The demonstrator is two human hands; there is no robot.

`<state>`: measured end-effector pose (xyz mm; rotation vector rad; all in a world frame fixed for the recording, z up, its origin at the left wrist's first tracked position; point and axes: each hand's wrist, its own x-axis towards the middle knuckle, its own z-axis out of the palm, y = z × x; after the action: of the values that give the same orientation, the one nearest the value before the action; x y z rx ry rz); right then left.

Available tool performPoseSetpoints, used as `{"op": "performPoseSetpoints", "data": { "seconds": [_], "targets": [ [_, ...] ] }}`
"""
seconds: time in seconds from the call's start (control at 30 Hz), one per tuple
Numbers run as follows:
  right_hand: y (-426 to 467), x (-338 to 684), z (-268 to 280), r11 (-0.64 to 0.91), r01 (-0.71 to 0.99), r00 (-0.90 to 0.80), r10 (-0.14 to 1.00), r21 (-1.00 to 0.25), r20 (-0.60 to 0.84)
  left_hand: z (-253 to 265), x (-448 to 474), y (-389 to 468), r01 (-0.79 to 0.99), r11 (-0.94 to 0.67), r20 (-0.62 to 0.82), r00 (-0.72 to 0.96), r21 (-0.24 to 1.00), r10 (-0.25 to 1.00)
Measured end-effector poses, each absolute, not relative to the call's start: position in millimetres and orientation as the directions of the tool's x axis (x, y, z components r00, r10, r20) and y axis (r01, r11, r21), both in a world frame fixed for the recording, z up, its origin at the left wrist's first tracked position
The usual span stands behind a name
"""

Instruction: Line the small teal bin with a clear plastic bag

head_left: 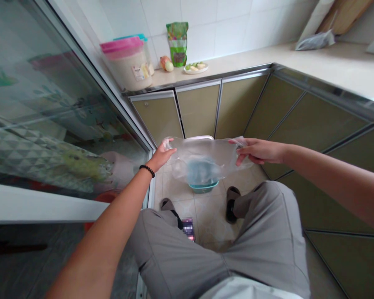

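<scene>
A clear plastic bag [202, 155] is stretched out sideways between my two hands, above the floor and in front of my knees. My left hand [166, 153], with a dark bead bracelet at the wrist, pinches the bag's left end. At the right end, my right hand [252, 151] grips the bunched plastic between thumb and fingers. Below and behind the bag stands a teal plastic bin [203, 188]. Most of that bin shows only hazily through the film, so its contents are hidden.
Cabinets [199, 107] run along the back and right under a pale counter [237, 58]. On it are a pink-lidded tub [127, 62], an onion [166, 63], a green pouch [177, 45] and a small plate [195, 71] of cut pieces. A glass door [62, 104] stands left.
</scene>
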<state>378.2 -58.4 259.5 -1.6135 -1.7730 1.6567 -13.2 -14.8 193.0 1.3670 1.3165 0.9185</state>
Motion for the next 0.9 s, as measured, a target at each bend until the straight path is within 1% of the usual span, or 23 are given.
{"op": "performPoseSetpoints", "data": {
  "seconds": [0.07, 0.2, 0.27, 0.4, 0.47, 0.53, 0.57, 0.63, 0.67, 0.7, 0.73, 0.77, 0.8, 0.87, 0.9],
  "targets": [
    [-58.0, 376.3, 248.6, -0.246, 0.565, -0.364, 0.782, -0.787, -0.506, 179.3, -15.9, -19.6, 0.242, 0.094, -0.130, 0.135, 0.966, 0.982],
    [-58.2, 374.7, 233.4, -0.276, 0.607, -0.333, 0.763, -0.746, -0.554, 157.8, -21.6, -27.4, 0.236, 0.176, -0.215, 0.148, 0.956, 0.965],
    [-58.4, 374.5, 226.8, -0.327, 0.618, -0.273, 0.763, -0.715, -0.585, 149.9, -23.9, -29.9, 0.239, 0.196, -0.240, 0.169, 0.951, 0.956],
    [-55.9, 376.5, 209.9, -0.483, 0.594, -0.116, 0.740, -0.643, -0.662, 139.1, -20.0, -33.6, 0.208, 0.199, -0.245, 0.225, 0.957, 0.943],
    [-54.3, 379.7, 203.4, -0.514, 0.585, -0.063, 0.743, -0.628, -0.666, 135.4, -13.6, -35.1, 0.185, 0.196, -0.239, 0.252, 0.963, 0.938],
    [-55.3, 382.8, 203.3, -0.489, 0.631, 0.043, 0.798, -0.602, -0.602, 131.3, -6.8, -36.2, 0.162, 0.196, -0.235, 0.278, 0.967, 0.931],
    [-57.5, 383.1, 206.4, -0.444, 0.680, 0.108, 0.847, -0.583, -0.520, 128.9, -4.0, -36.5, 0.148, 0.198, -0.234, 0.292, 0.969, 0.927],
    [-65.2, 378.3, 216.9, -0.297, 0.798, 0.185, 0.949, -0.525, -0.256, 123.1, -0.4, -35.9, 0.109, 0.206, -0.231, 0.324, 0.972, 0.918],
    [-69.8, 372.1, 222.3, -0.204, 0.848, 0.166, 0.979, -0.489, -0.121, 119.9, 0.4, -35.0, 0.084, 0.213, -0.229, 0.340, 0.973, 0.912],
    [-74.1, 362.8, 226.0, -0.106, 0.884, 0.104, 0.994, -0.455, -0.029, 116.9, 0.6, -33.7, 0.058, 0.219, -0.225, 0.354, 0.974, 0.908],
    [-77.0, 350.6, 226.4, -0.010, 0.903, 0.013, 1.000, -0.430, 0.004, 114.2, 0.3, -32.1, 0.033, 0.224, -0.220, 0.366, 0.974, 0.904],
    [-77.8, 336.1, 222.3, 0.076, 0.906, -0.096, 0.995, -0.416, -0.026, 112.2, -0.2, -30.3, 0.013, 0.225, -0.214, 0.373, 0.974, 0.903],
    [-75.9, 320.0, 213.1, 0.151, 0.897, -0.213, 0.971, -0.416, -0.107, 110.9, -1.0, -28.3, 0.001, 0.222, -0.206, 0.374, 0.975, 0.904],
    [-63.2, 286.9, 179.7, 0.244, 0.862, -0.408, 0.854, -0.444, -0.323, 110.6, -3.1, -24.4, 0.000, 0.205, -0.190, 0.372, 0.979, 0.909],
    [-53.0, 271.5, 157.7, 0.244, 0.855, -0.451, 0.787, -0.458, -0.421, 111.1, -4.4, -22.7, 0.003, 0.203, -0.189, 0.376, 0.979, 0.907]
  ]
}}
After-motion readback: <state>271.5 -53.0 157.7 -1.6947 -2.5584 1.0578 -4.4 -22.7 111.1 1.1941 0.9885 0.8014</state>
